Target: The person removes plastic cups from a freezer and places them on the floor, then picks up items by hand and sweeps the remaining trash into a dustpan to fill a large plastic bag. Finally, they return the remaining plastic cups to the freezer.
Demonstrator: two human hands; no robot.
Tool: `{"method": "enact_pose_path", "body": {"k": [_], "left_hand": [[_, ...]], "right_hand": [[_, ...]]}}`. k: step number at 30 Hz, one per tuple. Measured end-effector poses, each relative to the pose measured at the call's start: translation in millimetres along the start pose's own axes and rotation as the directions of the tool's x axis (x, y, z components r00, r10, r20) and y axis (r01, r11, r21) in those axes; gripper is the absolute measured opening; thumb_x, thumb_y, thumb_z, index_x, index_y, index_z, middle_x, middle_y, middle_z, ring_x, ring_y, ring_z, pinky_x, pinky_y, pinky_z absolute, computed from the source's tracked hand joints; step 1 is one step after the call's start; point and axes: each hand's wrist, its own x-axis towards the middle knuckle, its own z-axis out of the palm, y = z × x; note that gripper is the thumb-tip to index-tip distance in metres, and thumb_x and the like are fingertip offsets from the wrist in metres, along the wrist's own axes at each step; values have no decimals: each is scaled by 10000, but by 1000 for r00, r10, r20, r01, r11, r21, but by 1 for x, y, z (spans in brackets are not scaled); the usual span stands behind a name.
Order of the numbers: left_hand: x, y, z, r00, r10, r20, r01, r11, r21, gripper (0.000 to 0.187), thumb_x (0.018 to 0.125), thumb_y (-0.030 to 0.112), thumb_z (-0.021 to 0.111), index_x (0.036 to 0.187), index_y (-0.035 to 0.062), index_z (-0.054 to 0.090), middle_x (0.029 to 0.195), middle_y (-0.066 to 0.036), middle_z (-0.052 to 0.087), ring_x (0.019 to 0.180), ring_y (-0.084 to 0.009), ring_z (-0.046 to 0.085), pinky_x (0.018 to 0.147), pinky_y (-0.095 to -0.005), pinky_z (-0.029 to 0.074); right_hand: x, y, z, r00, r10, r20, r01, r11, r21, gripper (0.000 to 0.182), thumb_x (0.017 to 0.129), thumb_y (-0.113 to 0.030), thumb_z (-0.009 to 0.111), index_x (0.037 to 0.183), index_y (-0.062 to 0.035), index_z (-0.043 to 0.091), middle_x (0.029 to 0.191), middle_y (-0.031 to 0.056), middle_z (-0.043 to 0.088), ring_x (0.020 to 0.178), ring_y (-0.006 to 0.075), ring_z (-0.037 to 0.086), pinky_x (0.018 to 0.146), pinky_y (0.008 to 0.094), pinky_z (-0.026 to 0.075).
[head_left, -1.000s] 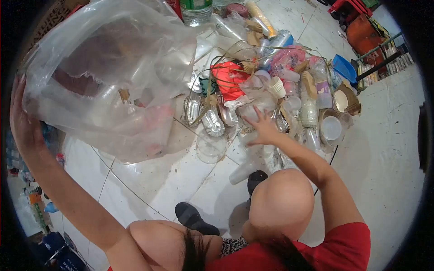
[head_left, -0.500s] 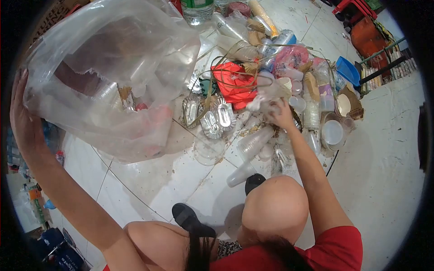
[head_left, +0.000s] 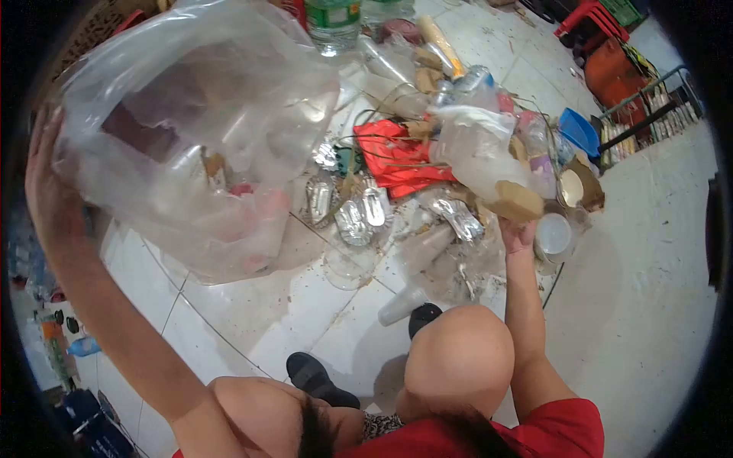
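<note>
A large clear plastic bag (head_left: 252, 191) stands at the left with its mouth gaping and some rubbish inside. My left hand (head_left: 50, 168) grips its outer left edge, fingers long against the plastic. On the right, my right hand (head_left: 519, 235) is closed under a brown cardboard-like piece (head_left: 519, 201) and a crumpled translucent plastic bag (head_left: 477, 156), raised above the pile; its fingers are mostly hidden. A red plastic bag (head_left: 393, 156) lies left of it. Foil trays (head_left: 355, 217), a crumpled foil piece (head_left: 462, 220) and a clear cup (head_left: 403, 305) lie nearer my feet.
Large water bottles (head_left: 334, 27) stand at the back. A blue dustpan-like container (head_left: 579, 131), a white round tub (head_left: 553, 237) and torn cardboard (head_left: 589, 183) edge the pile's right. Bottles (head_left: 82, 347) lie at far left. Tiled floor surrounds my shoes (head_left: 321, 382).
My right hand has moved right and slightly down, and the translucent bag with the brown piece is now raised with it. Crumpled foil shows where the hand was. My left hand stays at the large bag.
</note>
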Motion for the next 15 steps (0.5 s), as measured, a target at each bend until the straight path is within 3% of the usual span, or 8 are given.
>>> {"method": "enact_pose_path", "body": {"k": [1,3,5,9,11,13,14,15], "left_hand": [[-2,13,5,1000,9,-14,-9,1000,23,378,730,209,545,1078,76,483,1225,-66,330,1100,-216,348,909,-310,293],[-11,38,23,976,-174,-129,162,981,-103,417,703,110,559,1098,30,455,1124,-102,443,983,-167,453,808,-275,373],[-15,45,28,992,-117,-46,105,973,-207,424,689,58,545,1100,12,449,1071,-90,477,912,-136,479,757,-229,389],[-20,63,37,989,-103,108,133,937,-322,446,677,8,464,1121,20,432,1029,-71,497,762,-71,499,651,-172,402],[-21,69,38,989,-87,123,119,952,-283,473,653,-1,449,1125,32,432,1053,-77,492,691,-31,479,560,-147,386],[-23,74,36,965,18,261,92,911,-403,497,633,-3,448,1127,42,434,1081,-83,483,643,-13,456,491,-139,353],[-21,79,33,955,18,295,109,907,-406,534,598,32,481,1128,34,427,1120,-103,448,843,-98,442,702,-203,323],[-19,84,30,944,18,328,125,904,-409,576,562,66,514,1130,25,421,1159,-123,413,1044,-183,428,912,-268,294]], "right_hand": [[5,4,15,971,-31,238,-7,988,154,430,800,-352,382,1123,-68,386,1092,116,454,1010,276,435,814,427,393],[20,14,42,915,-66,399,-26,975,222,431,798,-350,385,1124,-69,387,1090,116,457,1004,281,439,825,426,381],[29,20,74,835,-122,537,-44,957,286,432,795,-349,388,1125,-69,387,1089,115,460,997,285,444,836,426,370],[24,43,171,834,234,499,-281,960,20,399,801,-321,389,1112,-71,401,1087,108,463,976,255,463,826,395,383],[28,61,235,707,489,511,-537,841,-62,346,800,-249,411,1088,-58,416,1048,97,482,940,214,483,798,354,404],[38,97,297,765,571,298,-453,806,-381,317,789,-191,439,1072,-47,426,1002,81,497,905,181,496,777,311,415],[44,118,320,756,564,331,-415,805,-423,321,782,-184,463,1068,-42,427,1005,67,485,878,179,502,769,290,416],[59,152,334,686,510,519,-228,828,-513,295,788,-190,457,1043,-42,450,968,64,495,872,170,500,735,285,419]]}}
